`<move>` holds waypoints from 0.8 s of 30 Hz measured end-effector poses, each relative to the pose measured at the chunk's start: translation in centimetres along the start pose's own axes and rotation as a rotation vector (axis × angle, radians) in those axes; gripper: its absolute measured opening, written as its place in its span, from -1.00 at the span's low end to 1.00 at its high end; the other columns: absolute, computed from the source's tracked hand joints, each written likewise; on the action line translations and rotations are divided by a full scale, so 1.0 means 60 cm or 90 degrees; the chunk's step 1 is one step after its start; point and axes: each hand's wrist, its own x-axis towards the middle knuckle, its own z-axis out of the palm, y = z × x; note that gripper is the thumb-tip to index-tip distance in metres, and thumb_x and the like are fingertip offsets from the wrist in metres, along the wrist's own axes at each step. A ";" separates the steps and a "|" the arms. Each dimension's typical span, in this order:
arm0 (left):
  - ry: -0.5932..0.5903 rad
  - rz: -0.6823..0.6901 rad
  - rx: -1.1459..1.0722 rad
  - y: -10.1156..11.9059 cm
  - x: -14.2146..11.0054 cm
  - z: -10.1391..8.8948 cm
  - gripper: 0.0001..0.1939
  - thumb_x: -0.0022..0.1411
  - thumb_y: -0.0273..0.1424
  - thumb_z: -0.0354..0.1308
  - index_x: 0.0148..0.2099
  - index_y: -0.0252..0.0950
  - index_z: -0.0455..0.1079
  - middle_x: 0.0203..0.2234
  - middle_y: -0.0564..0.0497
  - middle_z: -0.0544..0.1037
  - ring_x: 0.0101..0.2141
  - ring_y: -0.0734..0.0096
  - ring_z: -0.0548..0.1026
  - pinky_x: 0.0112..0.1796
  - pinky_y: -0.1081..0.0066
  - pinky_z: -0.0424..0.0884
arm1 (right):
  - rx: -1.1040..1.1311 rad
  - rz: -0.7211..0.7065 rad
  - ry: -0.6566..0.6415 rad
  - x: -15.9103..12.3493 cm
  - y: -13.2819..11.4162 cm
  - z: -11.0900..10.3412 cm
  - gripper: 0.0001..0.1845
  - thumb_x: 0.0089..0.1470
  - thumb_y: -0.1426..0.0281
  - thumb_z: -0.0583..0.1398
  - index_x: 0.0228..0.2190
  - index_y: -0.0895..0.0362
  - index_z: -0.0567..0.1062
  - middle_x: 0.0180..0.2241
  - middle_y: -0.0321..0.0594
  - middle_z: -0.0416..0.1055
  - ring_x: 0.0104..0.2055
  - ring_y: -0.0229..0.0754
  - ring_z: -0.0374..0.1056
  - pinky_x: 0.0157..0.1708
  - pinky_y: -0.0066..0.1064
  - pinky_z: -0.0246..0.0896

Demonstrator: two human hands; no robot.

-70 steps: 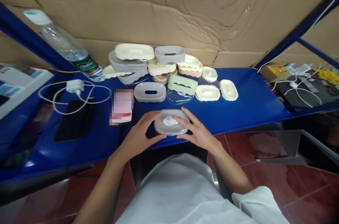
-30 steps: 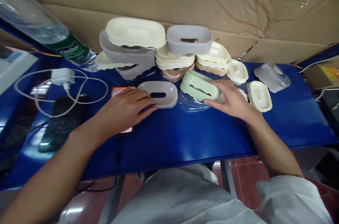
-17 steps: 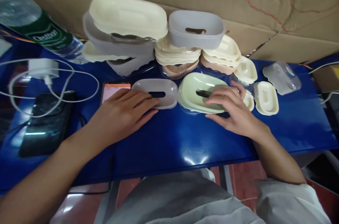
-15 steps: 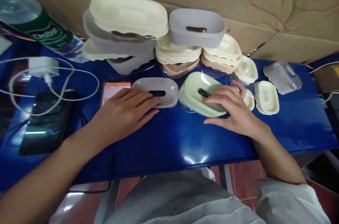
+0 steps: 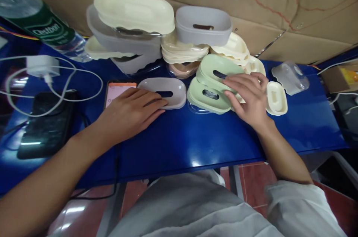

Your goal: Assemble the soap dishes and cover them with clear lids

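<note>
My right hand (image 5: 247,97) grips the near right rim of a light green slotted oval plastic tray (image 5: 208,67), thumb below and fingers on top. That tray is raised and tilted over a second green slotted tray (image 5: 197,97), which rests on a clear plastic piece (image 5: 195,109). My left hand (image 5: 131,112) lies with its fingers stretched over the left near side of a grey slotted oval tray (image 5: 177,91) on the table, so it is open. Its palm covers part of a phone (image 5: 123,85) with a lit screen.
Stacked grey, cream and brown oval trays (image 5: 134,9) stand along the cardboard backing (image 5: 251,2). Small cream dishes (image 5: 276,99) and a clear-topped grey piece (image 5: 291,77) lie right on the blue table (image 5: 167,147). Left are a bottle (image 5: 50,30), white charger (image 5: 41,66), cable and black device (image 5: 46,128).
My right hand has lifted the upper green tray up and away from the one beneath, which now shows its slot. My left hand stays on the grey tray. The view has shifted slightly.
</note>
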 end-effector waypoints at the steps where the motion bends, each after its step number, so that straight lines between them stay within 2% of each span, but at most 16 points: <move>1: 0.006 0.001 0.003 0.000 0.000 0.000 -0.74 0.58 -0.37 0.11 0.13 -0.21 0.60 -0.07 -0.12 0.72 -0.07 0.06 0.69 -0.05 0.10 0.59 | -0.016 -0.011 0.012 -0.001 -0.002 -0.001 -0.69 0.48 0.26 0.18 0.14 -0.18 0.61 0.13 -0.18 0.63 0.22 0.15 0.51 0.34 0.17 0.17; 4: 0.027 0.001 0.010 0.002 0.001 0.000 -0.74 0.58 -0.38 0.10 0.12 -0.23 0.60 -0.07 -0.13 0.72 -0.08 0.06 0.69 -0.08 0.11 0.58 | -0.069 -0.073 0.020 -0.007 -0.017 -0.009 -0.70 0.44 0.30 0.20 0.11 -0.18 0.62 0.06 -0.20 0.65 0.18 0.15 0.52 0.25 0.13 0.26; 6: 0.027 -0.008 0.005 0.002 0.001 0.001 -0.74 0.59 -0.37 0.10 0.11 -0.22 0.61 -0.07 -0.12 0.72 -0.08 0.06 0.68 -0.08 0.11 0.57 | -0.086 -0.127 -0.043 -0.011 -0.031 -0.014 -0.70 0.43 0.23 0.25 0.13 -0.11 0.61 -0.01 -0.18 0.67 0.11 0.12 0.54 0.17 0.05 0.29; 9: 0.019 -0.048 -0.014 0.003 0.000 0.004 -0.75 0.58 -0.35 0.12 0.11 -0.15 0.62 -0.07 -0.09 0.72 -0.05 0.06 0.68 -0.05 0.10 0.54 | -0.103 -0.177 -0.132 -0.012 -0.048 -0.013 -0.57 0.44 0.22 0.28 0.24 0.08 0.53 0.02 -0.06 0.67 0.06 0.08 0.55 0.09 -0.05 0.28; 13: 0.037 -0.086 -0.017 0.006 0.000 0.002 -0.76 0.56 -0.36 0.15 0.12 -0.13 0.62 -0.06 -0.07 0.72 -0.05 0.09 0.67 -0.03 0.11 0.53 | -0.110 -0.211 -0.109 -0.010 -0.062 -0.013 -0.64 0.46 0.42 0.24 0.23 0.12 0.51 -0.03 -0.11 0.70 -0.10 -0.06 0.56 -0.03 -0.15 0.26; 16: 0.048 -0.065 0.026 0.011 0.003 -0.005 -0.77 0.58 -0.37 0.14 0.12 -0.21 0.60 -0.07 -0.09 0.72 -0.07 0.10 0.67 -0.04 0.12 0.53 | -0.040 -0.283 -0.091 -0.013 -0.085 -0.028 -0.71 0.44 0.43 0.28 0.14 0.15 0.57 -0.12 -0.17 0.70 -0.16 -0.13 0.53 -0.13 -0.22 0.28; 19: 0.055 -0.025 0.067 0.014 0.006 -0.009 -0.80 0.57 -0.41 0.16 0.09 -0.31 0.59 -0.09 -0.12 0.72 -0.09 0.10 0.67 -0.07 0.14 0.52 | 0.005 -0.370 -0.115 -0.023 -0.116 -0.036 -0.79 0.43 0.44 0.28 0.05 0.18 0.62 -0.17 -0.22 0.69 -0.20 -0.17 0.49 -0.17 -0.25 0.30; 24: 0.058 -0.005 0.081 0.013 0.005 0.000 -0.83 0.57 -0.41 0.18 0.06 -0.31 0.58 -0.11 -0.07 0.72 -0.13 0.15 0.66 -0.14 0.19 0.50 | -0.001 -0.478 -0.143 -0.042 -0.145 -0.004 -0.76 0.45 0.49 0.24 0.06 0.21 0.64 -0.22 -0.21 0.66 -0.22 -0.19 0.46 -0.15 -0.28 0.29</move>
